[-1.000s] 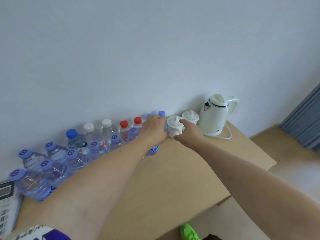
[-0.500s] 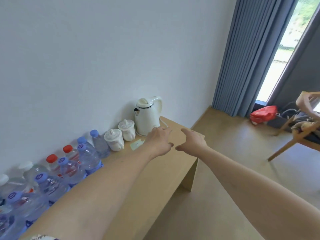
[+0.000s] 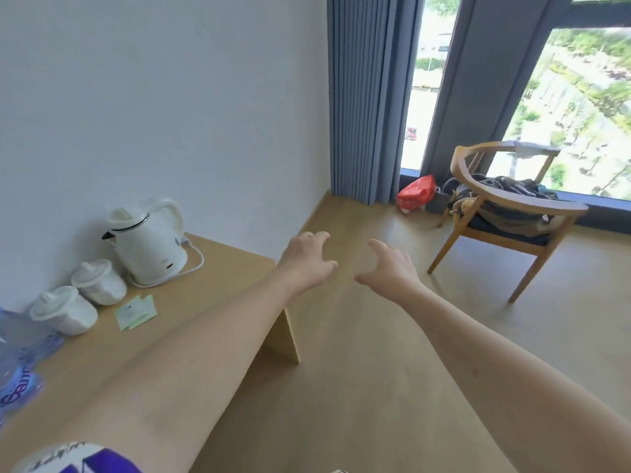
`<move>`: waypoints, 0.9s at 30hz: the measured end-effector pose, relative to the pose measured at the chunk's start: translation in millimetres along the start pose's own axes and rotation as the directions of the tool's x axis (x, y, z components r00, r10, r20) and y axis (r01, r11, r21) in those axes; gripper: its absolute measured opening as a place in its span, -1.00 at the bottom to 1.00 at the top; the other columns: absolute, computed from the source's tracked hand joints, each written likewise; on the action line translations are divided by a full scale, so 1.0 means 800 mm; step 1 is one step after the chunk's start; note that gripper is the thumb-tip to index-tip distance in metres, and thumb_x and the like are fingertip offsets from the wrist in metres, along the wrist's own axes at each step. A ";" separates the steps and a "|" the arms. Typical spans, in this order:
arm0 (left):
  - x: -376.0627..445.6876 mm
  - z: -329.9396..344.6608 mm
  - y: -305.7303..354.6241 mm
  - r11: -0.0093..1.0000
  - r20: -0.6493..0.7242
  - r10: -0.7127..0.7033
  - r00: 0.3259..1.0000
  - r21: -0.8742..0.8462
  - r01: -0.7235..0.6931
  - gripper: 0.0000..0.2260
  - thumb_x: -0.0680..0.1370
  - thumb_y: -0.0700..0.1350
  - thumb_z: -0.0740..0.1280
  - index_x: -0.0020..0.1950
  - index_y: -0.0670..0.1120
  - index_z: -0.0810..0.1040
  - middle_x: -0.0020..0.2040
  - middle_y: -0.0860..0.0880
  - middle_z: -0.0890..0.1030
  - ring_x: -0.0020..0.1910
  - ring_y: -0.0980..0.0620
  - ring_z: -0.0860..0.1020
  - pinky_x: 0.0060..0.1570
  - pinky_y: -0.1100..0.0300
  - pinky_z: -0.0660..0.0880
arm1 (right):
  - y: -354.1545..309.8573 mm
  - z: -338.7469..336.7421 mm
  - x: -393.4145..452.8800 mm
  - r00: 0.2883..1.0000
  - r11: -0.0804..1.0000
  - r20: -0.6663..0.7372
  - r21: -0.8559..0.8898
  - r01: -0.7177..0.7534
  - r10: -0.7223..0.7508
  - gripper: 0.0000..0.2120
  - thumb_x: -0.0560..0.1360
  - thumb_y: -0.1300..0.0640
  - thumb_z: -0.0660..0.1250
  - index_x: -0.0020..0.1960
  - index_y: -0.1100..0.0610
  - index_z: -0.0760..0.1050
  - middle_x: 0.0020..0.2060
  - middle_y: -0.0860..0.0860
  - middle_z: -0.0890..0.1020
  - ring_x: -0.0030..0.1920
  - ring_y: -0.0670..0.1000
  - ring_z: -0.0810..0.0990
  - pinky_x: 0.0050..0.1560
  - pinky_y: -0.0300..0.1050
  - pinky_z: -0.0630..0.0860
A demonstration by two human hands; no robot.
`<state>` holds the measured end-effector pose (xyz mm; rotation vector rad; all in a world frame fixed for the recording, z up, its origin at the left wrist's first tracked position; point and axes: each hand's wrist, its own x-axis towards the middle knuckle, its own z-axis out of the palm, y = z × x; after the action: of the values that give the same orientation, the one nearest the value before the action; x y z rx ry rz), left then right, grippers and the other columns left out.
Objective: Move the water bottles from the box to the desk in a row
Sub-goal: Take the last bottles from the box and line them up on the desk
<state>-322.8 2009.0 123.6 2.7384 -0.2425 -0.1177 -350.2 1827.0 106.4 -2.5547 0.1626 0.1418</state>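
Wooden floor [image 3: 392,353] fills the centre; the desk [image 3: 211,268] runs lower left, water bottles [image 3: 17,377] at its left edge. Mid-frame, left hand [image 3: 304,261] and right hand [image 3: 392,268] hover empty, fingers loosely spread.

White wall [image 3: 170,97], blue curtain [image 3: 368,97], wooden chair [image 3: 505,213], sunlit window [image 3: 580,114].

1. Both bare forearms stretch forward from the near edge, converging toward the middle of the scene.
2. The left hand [image 3: 307,259] is held palm down, fingers loosely curved and spread, holding nothing.
3. The right hand [image 3: 392,268] hovers just beside it, apart from it, fingers relaxed and slightly bent, thumb pointing left, also holding nothing.
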 end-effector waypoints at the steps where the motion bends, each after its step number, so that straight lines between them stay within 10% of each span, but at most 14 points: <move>1: 0.010 0.010 0.023 1.000 0.008 0.021 1.000 0.002 -0.021 -0.42 0.56 0.09 0.39 0.54 0.00 0.34 0.40 -0.14 0.45 0.39 -0.14 0.41 0.31 -0.01 0.44 | 0.022 -0.014 0.002 1.000 1.000 -0.017 -0.010 -0.020 0.020 -0.21 0.44 -0.07 0.50 0.58 -0.01 0.23 0.48 0.07 0.41 0.47 0.21 0.30 0.37 0.11 0.35; 12: 0.112 0.132 0.288 0.928 0.196 0.370 0.908 -0.027 -0.372 -0.42 0.56 0.05 0.42 0.55 -0.03 0.36 0.45 -0.10 0.44 0.45 -0.11 0.38 0.37 0.02 0.38 | 0.252 -0.142 0.007 0.906 0.925 -0.193 0.131 -0.356 0.376 -0.17 0.43 -0.06 0.55 0.58 -0.04 0.24 0.47 0.01 0.43 0.46 0.15 0.34 0.40 0.16 0.39; 27: 0.345 0.275 0.665 0.571 0.328 0.790 0.519 -0.082 -0.817 -0.39 0.55 0.07 0.44 0.56 0.04 0.33 0.43 -0.08 0.45 0.43 -0.13 0.38 0.32 -0.08 0.44 | 0.522 -0.356 0.103 0.580 0.687 -0.392 0.233 -0.688 0.714 -0.18 0.42 -0.11 0.52 0.58 -0.05 0.25 0.46 -0.01 0.44 0.44 0.13 0.38 0.37 0.11 0.46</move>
<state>-158.8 1392.0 112.5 2.3517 -1.6229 -0.3073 -311.0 1316.7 107.5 -2.2638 1.3614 -0.1766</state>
